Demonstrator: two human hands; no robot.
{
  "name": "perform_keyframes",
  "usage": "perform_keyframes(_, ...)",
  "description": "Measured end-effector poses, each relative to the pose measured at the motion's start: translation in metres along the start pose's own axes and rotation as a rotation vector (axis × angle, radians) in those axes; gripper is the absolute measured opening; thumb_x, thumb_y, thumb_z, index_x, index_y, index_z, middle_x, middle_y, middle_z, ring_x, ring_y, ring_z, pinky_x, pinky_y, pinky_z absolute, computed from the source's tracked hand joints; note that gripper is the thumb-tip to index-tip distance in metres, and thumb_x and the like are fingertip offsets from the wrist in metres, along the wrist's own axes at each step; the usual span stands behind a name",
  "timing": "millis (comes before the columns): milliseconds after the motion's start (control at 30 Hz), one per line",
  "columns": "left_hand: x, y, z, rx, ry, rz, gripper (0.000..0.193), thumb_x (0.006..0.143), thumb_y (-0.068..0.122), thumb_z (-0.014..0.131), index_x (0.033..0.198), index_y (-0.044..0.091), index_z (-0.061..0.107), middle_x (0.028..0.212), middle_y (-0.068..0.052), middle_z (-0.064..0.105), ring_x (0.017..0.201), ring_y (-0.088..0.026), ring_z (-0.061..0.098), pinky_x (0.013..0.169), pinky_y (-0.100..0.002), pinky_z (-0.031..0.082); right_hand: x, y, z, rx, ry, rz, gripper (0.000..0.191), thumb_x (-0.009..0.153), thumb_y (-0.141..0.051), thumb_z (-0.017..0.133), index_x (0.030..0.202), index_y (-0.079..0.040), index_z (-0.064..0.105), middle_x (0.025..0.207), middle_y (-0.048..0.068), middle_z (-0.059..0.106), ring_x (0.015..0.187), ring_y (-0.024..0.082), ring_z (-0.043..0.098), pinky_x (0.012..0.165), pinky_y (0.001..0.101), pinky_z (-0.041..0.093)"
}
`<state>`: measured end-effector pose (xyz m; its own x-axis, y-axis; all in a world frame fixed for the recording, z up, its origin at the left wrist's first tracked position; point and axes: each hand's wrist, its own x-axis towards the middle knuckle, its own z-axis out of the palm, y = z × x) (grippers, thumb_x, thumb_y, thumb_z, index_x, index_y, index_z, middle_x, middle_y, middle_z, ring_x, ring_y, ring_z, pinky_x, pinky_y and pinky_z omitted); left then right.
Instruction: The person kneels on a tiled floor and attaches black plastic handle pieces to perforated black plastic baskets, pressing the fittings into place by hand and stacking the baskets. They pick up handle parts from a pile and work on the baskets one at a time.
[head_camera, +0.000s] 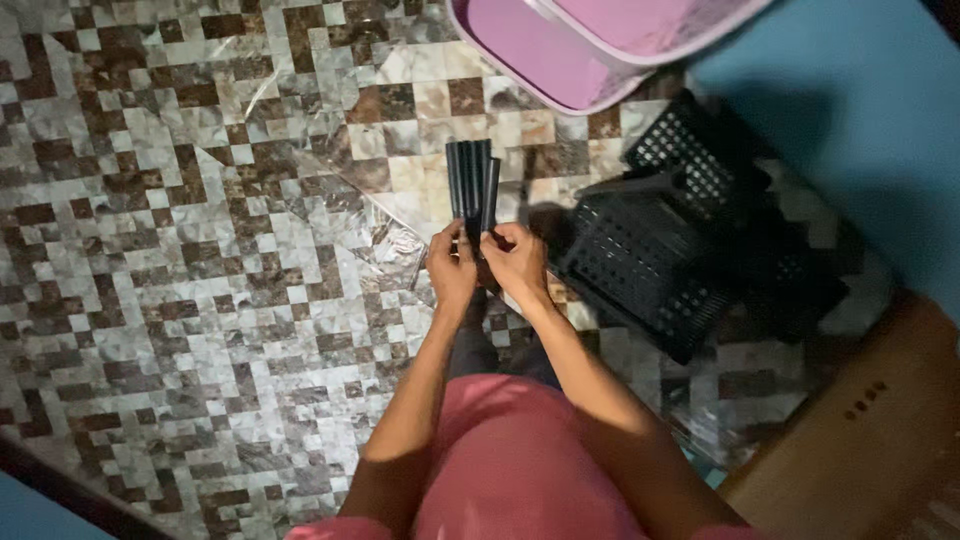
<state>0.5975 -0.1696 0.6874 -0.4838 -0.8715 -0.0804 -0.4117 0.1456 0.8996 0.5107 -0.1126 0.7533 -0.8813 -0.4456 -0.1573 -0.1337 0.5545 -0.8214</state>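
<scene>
My left hand (451, 268) and my right hand (516, 262) are side by side over the patterned floor, both gripping the lower end of a bundle of black rods (471, 180). The rods point away from me, held together upright in the view; one rod at the right stands slightly apart from the rest. Their lower ends are hidden by my fingers.
A clear plastic wrapper (375, 225) lies crumpled on the checked brown-and-white floor (150, 250) left of my hands. Black perforated panels (660, 255) lie to the right. A pink tub (560, 50) sits at the top, a brown cardboard box (860, 420) at the lower right, a blue wall (860, 120) beyond.
</scene>
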Motion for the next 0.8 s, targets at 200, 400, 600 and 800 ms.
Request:
perform_keyframes(200,-0.055,0.045,-0.008,-0.230,-0.280,0.164,0.048,0.086,0.002,0.063,0.133,0.002,0.065,0.105,-0.012,0.069,0.084,-0.018,0.066,0.073,-0.030,0.054,-0.023,0.030,-0.055,0.304,-0.089,-0.021,0.024,0.091,-0.017,0.079,0.102,0.002,0.070,0.086,0.008,0.076,0.079,0.012,0.071,0.070,0.0282,0.057)
perform_keyframes(400,-0.089,0.068,0.027,-0.199,-0.314,0.192,0.035,0.094,0.006,0.069,0.129,0.005,0.069,0.104,-0.011,0.071,0.082,-0.020,0.067,0.073,-0.030,0.054,-0.039,0.057,-0.121,0.378,-0.185,-0.192,0.017,0.100,-0.010,0.072,0.109,0.002,0.065,0.096,0.005,0.074,0.090,0.009,0.072,0.077,0.0255,0.057)
perform_keyframes(600,-0.099,0.068,0.038,-0.215,-0.266,0.337,0.036,0.094,0.009,0.077,0.129,0.008,0.069,0.115,-0.013,0.072,0.094,-0.023,0.069,0.080,-0.033,0.055,-0.032,0.050,-0.154,0.076,-0.140,-0.126,0.021,0.091,-0.009,0.079,0.109,-0.001,0.072,0.088,0.008,0.076,0.080,0.011,0.073,0.070,0.0279,0.056)
perform_keyframes(800,-0.072,0.068,0.037,-0.096,-0.159,0.219,0.054,0.083,0.016,0.086,0.132,0.007,0.066,0.119,-0.014,0.071,0.098,-0.026,0.068,0.084,-0.037,0.055,-0.028,0.036,-0.150,0.016,-0.110,-0.305,0.019,0.091,-0.008,0.078,0.109,-0.004,0.071,0.100,0.012,0.077,0.088,0.023,0.075,0.074,0.0337,0.057)
